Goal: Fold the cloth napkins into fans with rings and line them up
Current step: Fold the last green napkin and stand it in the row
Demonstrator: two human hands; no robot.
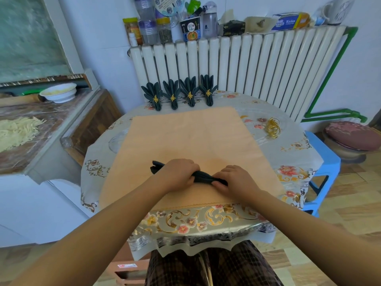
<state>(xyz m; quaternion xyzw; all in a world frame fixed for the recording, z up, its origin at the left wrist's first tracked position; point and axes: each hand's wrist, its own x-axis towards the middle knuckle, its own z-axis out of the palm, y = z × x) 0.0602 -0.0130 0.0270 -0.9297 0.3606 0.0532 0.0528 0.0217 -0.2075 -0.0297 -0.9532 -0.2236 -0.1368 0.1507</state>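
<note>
Four finished fans [179, 93] were already lined up by the radiator [257, 69]. Left hand [177, 172] and right hand [235, 178] both gripped a pleated dark napkin [203, 176] on the peach mat [191, 139]; spare gold rings [272, 127], maybe three, waited unused

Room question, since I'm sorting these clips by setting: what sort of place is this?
Probably a home kitchen or dining corner. A radiator stands behind the table, jars sit on top of it, and cut noodles lie on a counter at the left.
</note>
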